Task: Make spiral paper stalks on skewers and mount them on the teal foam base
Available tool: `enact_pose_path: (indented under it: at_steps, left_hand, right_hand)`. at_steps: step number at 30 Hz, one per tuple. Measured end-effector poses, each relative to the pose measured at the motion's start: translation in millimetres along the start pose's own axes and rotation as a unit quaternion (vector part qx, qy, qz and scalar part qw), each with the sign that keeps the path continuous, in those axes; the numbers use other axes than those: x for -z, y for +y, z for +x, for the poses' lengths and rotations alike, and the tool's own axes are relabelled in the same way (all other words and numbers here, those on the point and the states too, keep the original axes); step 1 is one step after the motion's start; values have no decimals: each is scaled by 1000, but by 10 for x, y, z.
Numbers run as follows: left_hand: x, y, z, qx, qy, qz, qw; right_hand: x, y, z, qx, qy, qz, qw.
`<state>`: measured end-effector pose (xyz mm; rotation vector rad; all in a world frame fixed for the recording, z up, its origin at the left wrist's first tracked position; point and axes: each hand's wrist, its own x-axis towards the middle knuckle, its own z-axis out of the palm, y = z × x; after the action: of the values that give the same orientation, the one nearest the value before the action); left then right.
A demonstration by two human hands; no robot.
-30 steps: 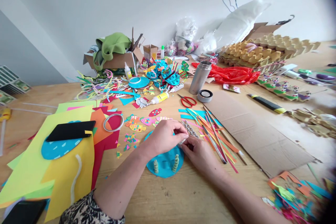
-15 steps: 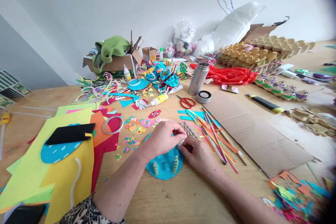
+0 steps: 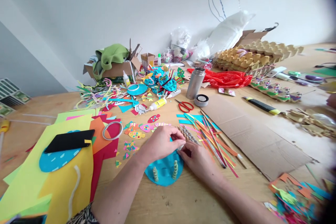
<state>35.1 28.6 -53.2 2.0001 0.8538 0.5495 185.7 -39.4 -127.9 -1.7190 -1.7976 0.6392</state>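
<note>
A round blue paper disc (image 3: pixel 165 171) lies on the table under my hands. Two pale green ridged strips, a shorter one (image 3: pixel 155 174) and a longer one (image 3: pixel 175 169), stand on its near half. My left hand (image 3: pixel 164 142) is over the far part of the disc, thumb and fingertips pinched together. Against the disc's right edge, my right hand (image 3: pixel 198 155) is closed too, its fingertips meeting the left ones. A small whitish bit shows between them, too hidden to name. Just beyond the fingers rests a grey-brown braided piece (image 3: pixel 189 135).
Paper fish (image 3: pixel 136 135) lie beyond my left hand, with red scissors (image 3: pixel 185 106) and a steel flask (image 3: pixel 195 83) farther back. Paper strips and brushes (image 3: pixel 214 143) lie right, beside a cardboard sheet (image 3: pixel 259 140). Coloured paper (image 3: pixel 23 168) and a black phone-like slab (image 3: pixel 69 141) are left.
The view has shifted slightly, so the table sits a little lower in the picture. Both hands stay together over the disc, with only small finger movement.
</note>
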Motion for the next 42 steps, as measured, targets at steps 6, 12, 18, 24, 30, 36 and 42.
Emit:
enact_pose_path:
  at_steps: [6,12,18,24,30,36,42]
  left_hand:
    - [53,-61,-21,33,-36,13,999]
    - [-4,-42,-6,46,-31,29,998]
    - [-64,-48,3,31,-6,42,999]
    - [-69,-27,6,9,24,66,998]
    - [-58,-23,9,29,16,53,998]
    - [-11,-34,4,37,11,65,997]
    - [18,-61,-2,39,0,76,996]
  right_hand:
    - [-11,15,-2,1,9,-21,1000]
    - [-30,15,-2,3,13,-26,1000]
    - [-39,4,1,1,15,-27,1000]
    - [-16,-31,-11,0,17,-29,999]
    - [-14,-28,0,6,14,-36,999]
    - [-4,-45,4,8,10,-38,999]
    - [-9,-49,20,2,7,-44,999]
